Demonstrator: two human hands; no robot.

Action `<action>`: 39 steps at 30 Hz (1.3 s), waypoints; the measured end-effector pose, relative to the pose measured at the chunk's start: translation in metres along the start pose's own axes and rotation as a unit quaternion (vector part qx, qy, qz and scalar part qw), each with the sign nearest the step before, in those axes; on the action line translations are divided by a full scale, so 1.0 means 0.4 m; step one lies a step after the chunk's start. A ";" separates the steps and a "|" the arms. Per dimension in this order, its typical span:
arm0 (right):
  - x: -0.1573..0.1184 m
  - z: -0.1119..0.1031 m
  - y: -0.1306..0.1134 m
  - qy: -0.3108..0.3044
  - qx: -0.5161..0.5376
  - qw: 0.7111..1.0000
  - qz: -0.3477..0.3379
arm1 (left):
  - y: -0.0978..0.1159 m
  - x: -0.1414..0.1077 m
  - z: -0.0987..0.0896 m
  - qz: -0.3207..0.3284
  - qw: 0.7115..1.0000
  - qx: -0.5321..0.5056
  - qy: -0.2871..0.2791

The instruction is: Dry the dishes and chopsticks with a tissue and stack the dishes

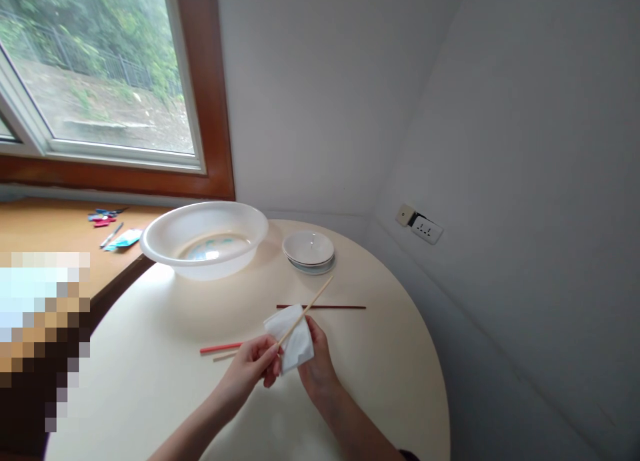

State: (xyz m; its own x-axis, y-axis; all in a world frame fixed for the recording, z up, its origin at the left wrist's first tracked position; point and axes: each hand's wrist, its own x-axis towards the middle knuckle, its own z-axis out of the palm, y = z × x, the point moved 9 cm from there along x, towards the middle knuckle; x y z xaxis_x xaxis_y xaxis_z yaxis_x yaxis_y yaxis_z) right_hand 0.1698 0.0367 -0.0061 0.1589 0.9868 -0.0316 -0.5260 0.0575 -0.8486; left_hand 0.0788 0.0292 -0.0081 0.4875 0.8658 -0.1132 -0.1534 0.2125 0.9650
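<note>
Pinched in my left hand is one end of a light wooden chopstick, which slants up to the right. My right hand holds a folded white tissue from behind, and the chopstick lies across its face. Most of the right fingers are hidden by the tissue. On the table behind the hands lies a dark brown chopstick. A red chopstick and another light wooden chopstick rest to the left, their right ends covered by my left hand.
A large translucent white basin with some water stands at the back left of the round table. Stacked dishes sit to its right. A wooden desk with small packets and a pen adjoins on the left. Walls close in behind and right.
</note>
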 end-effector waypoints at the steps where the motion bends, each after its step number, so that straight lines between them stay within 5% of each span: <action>1: -0.004 0.008 0.002 -0.009 0.008 1.000 0.007 | 0.001 0.001 -0.004 0.001 1.000 0.002 0.008; 6: -0.014 0.041 -0.004 -0.057 0.004 0.998 -0.011 | -0.007 0.013 -0.024 -0.002 0.999 0.025 0.035; 12: 0.001 0.023 -0.001 -0.038 -0.052 0.998 -0.014 | -0.008 0.019 -0.024 0.001 0.997 0.081 0.011; 20: 0.069 -0.132 -0.079 0.111 0.084 0.990 -0.032 | 0.029 0.011 -0.067 0.006 0.992 0.115 0.050; 25: 0.093 -0.226 -0.128 0.170 0.078 0.979 -0.087 | 0.044 0.018 -0.111 0.036 0.988 0.114 0.098; 31: 0.094 -0.209 -0.138 0.119 -0.048 0.987 -0.098 | 0.057 0.016 -0.156 0.057 0.985 0.047 0.154; 39: 0.095 -0.239 -0.126 0.163 -0.030 0.981 -0.100 | 0.058 0.018 -0.132 0.054 0.985 0.097 0.132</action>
State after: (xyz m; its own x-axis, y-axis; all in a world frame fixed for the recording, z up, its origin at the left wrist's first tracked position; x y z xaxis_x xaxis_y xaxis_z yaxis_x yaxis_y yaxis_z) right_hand 0.2821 0.0570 -0.0151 0.5182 0.8550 -0.0214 -0.4084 0.2254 -0.8845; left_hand 0.0332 0.0645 0.0010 0.2326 0.9717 -0.0402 -0.0118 0.0441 0.9990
